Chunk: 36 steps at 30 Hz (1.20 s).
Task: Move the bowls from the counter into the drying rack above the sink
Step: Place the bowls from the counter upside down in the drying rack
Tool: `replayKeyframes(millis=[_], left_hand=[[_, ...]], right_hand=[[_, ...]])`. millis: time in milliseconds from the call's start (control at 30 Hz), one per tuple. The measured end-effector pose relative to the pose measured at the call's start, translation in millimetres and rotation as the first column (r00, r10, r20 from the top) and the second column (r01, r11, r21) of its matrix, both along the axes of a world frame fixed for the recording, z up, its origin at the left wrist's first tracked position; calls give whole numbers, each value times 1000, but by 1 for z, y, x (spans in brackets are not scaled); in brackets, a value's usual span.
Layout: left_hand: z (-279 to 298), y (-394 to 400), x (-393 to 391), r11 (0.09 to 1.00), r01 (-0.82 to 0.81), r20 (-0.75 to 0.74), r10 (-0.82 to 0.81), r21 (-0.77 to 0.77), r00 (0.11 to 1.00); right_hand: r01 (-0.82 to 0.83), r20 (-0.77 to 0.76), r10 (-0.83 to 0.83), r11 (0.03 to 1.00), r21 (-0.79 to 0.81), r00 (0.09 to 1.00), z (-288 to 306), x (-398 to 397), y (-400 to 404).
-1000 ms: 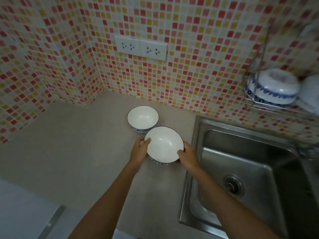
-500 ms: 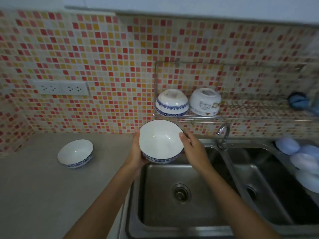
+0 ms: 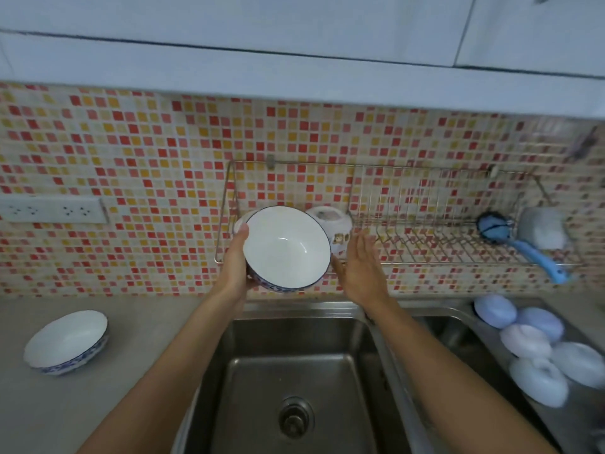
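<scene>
My left hand [image 3: 236, 260] grips a white bowl with a blue patterned outside [image 3: 286, 247], tilted toward me and raised in front of the left end of the wire drying rack [image 3: 425, 237]. My right hand [image 3: 361, 267] is just right of the bowl, fingers spread, not touching it. A second matching bowl [image 3: 65, 342] sits upright on the counter at the left. In the rack, an upturned white bowl [image 3: 334, 221] shows behind the held one; another is mostly hidden.
A steel double sink [image 3: 288, 388] lies below the rack. A blue brush [image 3: 520, 244] and a grey sponge holder [image 3: 545, 227] occupy the rack's right end. Several pale bowls [image 3: 530, 345] are stacked at the right. Wall sockets [image 3: 52, 209] are at the left.
The bowl has been lifted off the counter, carried right over the sink and up to the rack. My right hand has let go of it and opened.
</scene>
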<state>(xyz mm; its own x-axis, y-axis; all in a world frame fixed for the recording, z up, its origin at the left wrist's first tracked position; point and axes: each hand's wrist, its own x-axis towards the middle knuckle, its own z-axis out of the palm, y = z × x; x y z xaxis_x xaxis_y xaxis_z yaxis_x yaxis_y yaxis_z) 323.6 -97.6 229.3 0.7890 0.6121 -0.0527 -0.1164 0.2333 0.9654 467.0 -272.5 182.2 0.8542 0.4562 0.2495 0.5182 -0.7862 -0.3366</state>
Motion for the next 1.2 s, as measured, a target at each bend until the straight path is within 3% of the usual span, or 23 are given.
replayKeyframes(millis=[233, 400, 633, 800, 1033, 1200], left_hand=[[48, -2, 50, 960, -62, 50, 51, 272, 997], [75, -3, 85, 831, -118, 142, 47, 544, 989], [72, -11, 127, 530, -189, 211, 19, 827, 977], [42, -9, 147, 271, -140, 153, -28, 953, 988], [12, -9, 160, -87, -107, 103, -50, 990, 993], [-5, -3, 166, -207, 35, -46, -46, 978, 998]], right_hand=[[19, 14, -18, 997, -73, 1000, -8, 5, 6], [16, 99, -9, 997, -70, 995, -11, 4, 5], [18, 147, -5, 996, -85, 989, -15, 7, 5], [28, 151, -15, 996, -85, 988, -17, 8, 6], [39, 149, -27, 996, -75, 988, -18, 7, 7], [45, 159, -33, 997, -70, 987, -19, 7, 7]])
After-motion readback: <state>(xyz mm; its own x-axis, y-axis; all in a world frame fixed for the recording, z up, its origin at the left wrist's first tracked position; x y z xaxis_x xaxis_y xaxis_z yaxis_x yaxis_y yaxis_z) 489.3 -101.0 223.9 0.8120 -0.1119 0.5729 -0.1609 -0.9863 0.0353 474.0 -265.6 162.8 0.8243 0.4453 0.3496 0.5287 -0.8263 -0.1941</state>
